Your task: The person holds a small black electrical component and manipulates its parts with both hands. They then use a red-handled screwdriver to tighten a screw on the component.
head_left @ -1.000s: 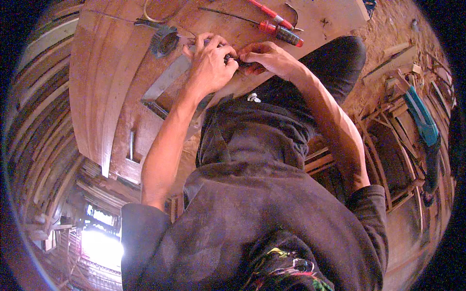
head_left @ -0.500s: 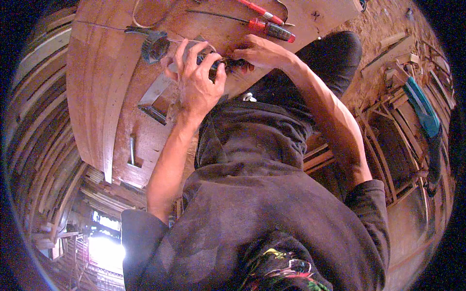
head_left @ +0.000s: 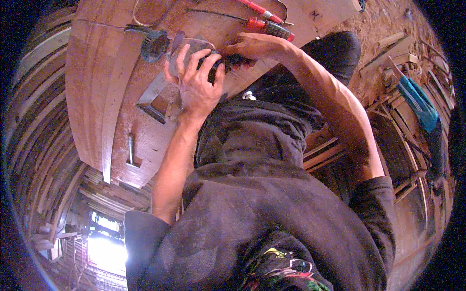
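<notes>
My left hand (head_left: 201, 82) has its fingers curled over a dark tool (head_left: 214, 70) with a greyish plate (head_left: 182, 44) showing past the fingertips. The tool's exact kind is hidden by the hand. On its other side, my right hand (head_left: 255, 47) reaches in with bent fingers closed at a dark and reddish part (head_left: 240, 62); what they grip is mostly covered. A bluish, cup-like piece (head_left: 155, 46) lies left of the tool, beside a dark cord. Just beyond my right hand is a screwdriver (head_left: 272, 29) with a red and black handle and a long thin shaft.
Another red-handled tool (head_left: 262, 9) lies behind the screwdriver on the wooden board (head_left: 92, 97). A metal frame (head_left: 154, 107) and a metal rod (head_left: 130, 149) are at the left. Stacked timber (head_left: 43, 145) lines the left side. At the far right is seemingly a person in teal (head_left: 417, 104).
My left fingers have dropped slightly, exposing more of the greyish plate. My right hand has shifted a little left and its forearm has swung outward. The teal figure at far right has moved slightly.
</notes>
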### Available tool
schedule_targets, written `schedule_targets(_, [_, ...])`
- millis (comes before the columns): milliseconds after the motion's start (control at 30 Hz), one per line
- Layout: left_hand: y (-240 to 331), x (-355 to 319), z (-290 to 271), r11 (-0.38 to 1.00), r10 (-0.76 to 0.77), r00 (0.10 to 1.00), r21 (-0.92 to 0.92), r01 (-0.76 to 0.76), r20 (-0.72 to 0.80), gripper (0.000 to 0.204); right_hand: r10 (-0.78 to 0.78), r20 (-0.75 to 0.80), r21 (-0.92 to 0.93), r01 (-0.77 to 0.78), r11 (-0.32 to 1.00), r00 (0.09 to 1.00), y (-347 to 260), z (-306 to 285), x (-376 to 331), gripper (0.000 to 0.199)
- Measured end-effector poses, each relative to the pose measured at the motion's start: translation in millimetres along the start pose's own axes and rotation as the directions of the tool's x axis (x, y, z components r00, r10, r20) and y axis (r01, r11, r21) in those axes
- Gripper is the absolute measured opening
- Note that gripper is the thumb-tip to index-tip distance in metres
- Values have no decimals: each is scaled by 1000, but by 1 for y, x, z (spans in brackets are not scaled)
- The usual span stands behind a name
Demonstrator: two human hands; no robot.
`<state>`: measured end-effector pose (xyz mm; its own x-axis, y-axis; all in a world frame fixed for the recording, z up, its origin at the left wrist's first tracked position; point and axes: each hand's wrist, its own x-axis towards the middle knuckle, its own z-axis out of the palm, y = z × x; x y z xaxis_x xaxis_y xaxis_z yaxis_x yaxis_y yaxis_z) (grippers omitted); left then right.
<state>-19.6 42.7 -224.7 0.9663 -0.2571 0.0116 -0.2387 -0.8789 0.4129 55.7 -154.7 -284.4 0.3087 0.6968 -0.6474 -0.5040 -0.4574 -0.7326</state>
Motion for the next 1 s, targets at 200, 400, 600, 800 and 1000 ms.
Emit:
schedule_targets(200, [12, 8, -1, 995, -95, 994, 37, 93, 52, 25, 253, -58, 189, -238, 953, 966, -9, 8, -12, 34])
schedule_targets(400, [22, 25, -7, 998, -63, 991, 4, 63, 118, 19, 342, -38, 439, -292, 850, 939, 11, 17, -11, 27])
schedule_targets(600, [23, 20, -4, 999, -39, 992, 33, 36, 116, 18, 303, 23, 578, -260, 774, 953, 16, 23, -15, 26])
schedule_targets(800, [25, 26, -7, 996, 51, 991, 62, -59, 123, 15, 416, 15, 646, -327, 690, 909, 11, 26, -15, 26])
schedule_targets(1000, [31, 34, -5, 964, 126, 979, 211, -159, 160, 14, 434, 8, 690, -319, 650, 901, -7, 25, -27, 26])
